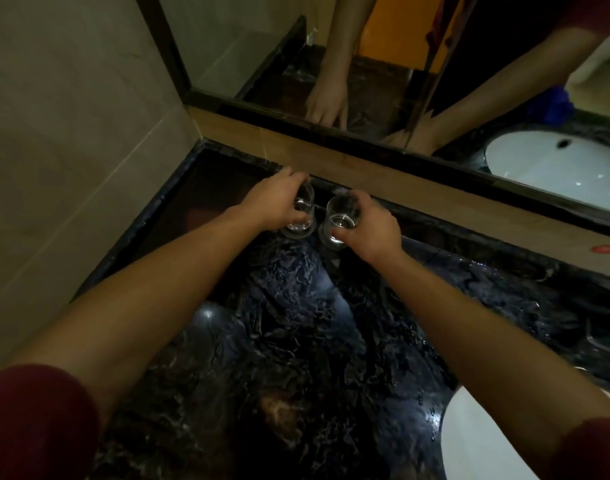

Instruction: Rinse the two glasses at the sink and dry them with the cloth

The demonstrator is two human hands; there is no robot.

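Marble, dark & glossy, makes up the surface (296, 341); two clear glasses stand side by side at its far edge, just below the mirror (366, 46). Left hand (272, 202) is wrapped round the left glass (302, 216), right hand (373, 230) round the right glass (341, 220), fingers closed on the walls from above. Glasses sit close, nearly touching, each apparently on a small coaster. Judged step: picking both up to carry to the sink (487, 441), whose white rim shows at lower right. Best to lift straight up first, keeping them apart so they don't clink, w/ a firm grip since the surface looks wet in spots. Wall (71, 133) hems in the left & the mirror ledge the back; open room lies toward the person & right, so both should swing that way. Cloth: a blue bundle shows only in the mirror, prob. that
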